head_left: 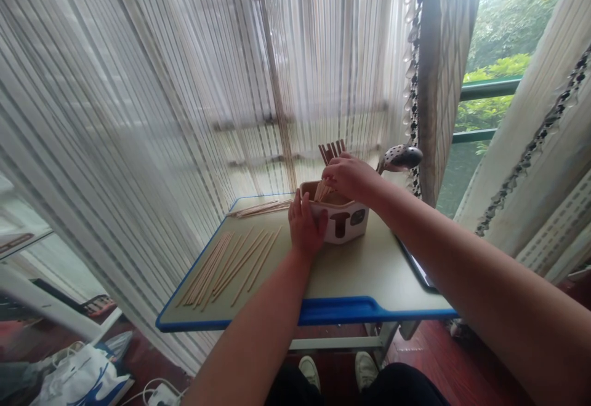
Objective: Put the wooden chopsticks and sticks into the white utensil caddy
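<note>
A white box-shaped utensil holder (349,231) with brown and grey pictures on its side stands on the small desk. My left hand (308,224) grips its left wall, fingers over the rim and thumb on the front. Above the opening, my right hand (348,175) is closed round a bunch of wooden chopsticks (333,146). Their dark brown ends stick up past my fingers, and their pale lower ends reach into the holder. A slotted metal spoon (401,157) leans out to the right, partly hidden by my right arm.
Loose wooden chopsticks (215,270) are spread over the left of the blue-edged desk (364,280), with another pile (263,208) along the back edge. A dark-edged flat device (418,264) lies under my right forearm. Striped curtains (184,86) hang close behind.
</note>
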Available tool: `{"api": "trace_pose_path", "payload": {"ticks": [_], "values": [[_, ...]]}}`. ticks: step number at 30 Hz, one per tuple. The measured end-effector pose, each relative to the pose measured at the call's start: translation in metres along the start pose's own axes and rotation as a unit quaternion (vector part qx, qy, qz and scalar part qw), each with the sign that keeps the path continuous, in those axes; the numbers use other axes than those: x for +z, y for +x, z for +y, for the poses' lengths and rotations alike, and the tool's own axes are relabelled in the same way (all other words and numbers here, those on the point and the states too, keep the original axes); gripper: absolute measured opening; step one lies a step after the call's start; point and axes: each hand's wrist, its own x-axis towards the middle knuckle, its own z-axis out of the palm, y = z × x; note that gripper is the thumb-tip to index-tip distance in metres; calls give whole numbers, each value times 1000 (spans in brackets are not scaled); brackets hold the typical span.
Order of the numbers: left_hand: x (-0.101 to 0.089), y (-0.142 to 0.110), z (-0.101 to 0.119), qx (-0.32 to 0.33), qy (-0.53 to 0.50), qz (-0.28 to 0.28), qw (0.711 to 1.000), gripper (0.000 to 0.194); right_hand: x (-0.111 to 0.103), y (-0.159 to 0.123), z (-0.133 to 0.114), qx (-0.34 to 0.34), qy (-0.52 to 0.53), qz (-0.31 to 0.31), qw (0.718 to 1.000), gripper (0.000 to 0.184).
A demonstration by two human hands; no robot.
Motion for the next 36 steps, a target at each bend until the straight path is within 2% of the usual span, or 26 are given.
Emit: {"api": "trace_pose_path", "payload": {"ticks": [4,10,15,19,25,33,36], "values": [[0,0,0,-1,-2,1,1000,62,-3,1,3,0,8,1,1000,19],[-1,1,0,0,0,6,1000,60,-2,5,-1,24,64,61,996,20],[-2,0,0,1,8,-3,1000,60,-1,3,-4,1,94,25,995,24],[-2,0,0,-3,4,-8,1000,60,-3,2,0,27,58,42,997,37],[-3,0,0,-4,3,-9,1000,61,-1,7,-3,26,-62,-4,998,23],[-1,0,0,-10,7,-4,1000,61,-1,3,-6,19,-30,12,999,23],[-1,0,0,-9,0,-3,1000,61,0,0,-6,29,-19,36,999,31]]}}
